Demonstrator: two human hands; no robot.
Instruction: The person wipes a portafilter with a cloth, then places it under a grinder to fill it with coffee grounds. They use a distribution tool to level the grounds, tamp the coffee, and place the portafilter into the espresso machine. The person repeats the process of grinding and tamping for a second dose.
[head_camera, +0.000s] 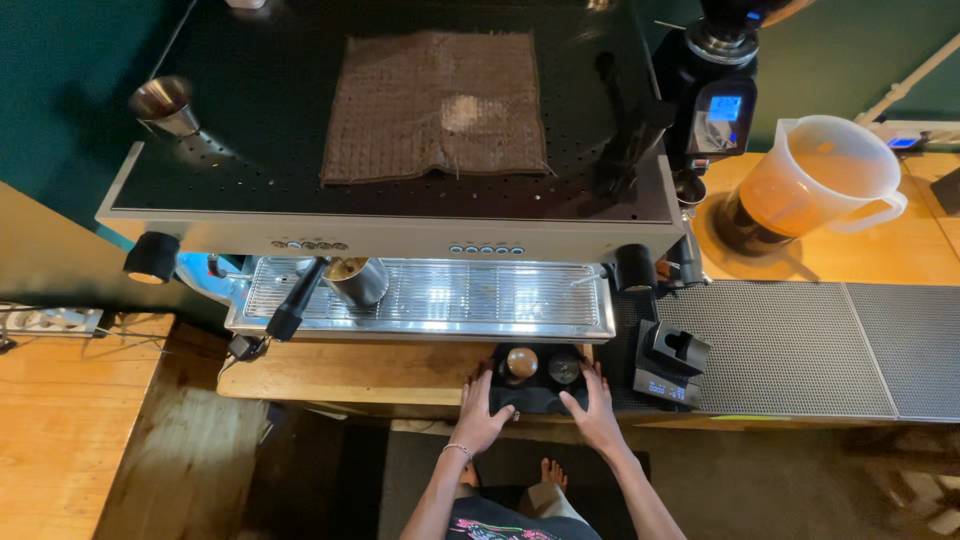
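Observation:
My left hand (480, 412) rests on the left edge of a black tamping mat (538, 395) at the counter's front edge. My right hand (595, 408) lies on the mat's right edge. On the mat stand a tamper with a round wooden top (519, 363) and a dark round tool (563, 368) beside it. Both hands lie flat with fingers spread, holding nothing lifted.
An espresso machine (400, 230) fills the counter behind, with a brown cloth (436, 105) on top, a metal cup (165, 105) at its left corner and a steel pitcher (355, 281) on the drip tray. Right: grinder (715, 90), plastic jug (815, 180), small black scale (670, 365), grey mats (790, 345).

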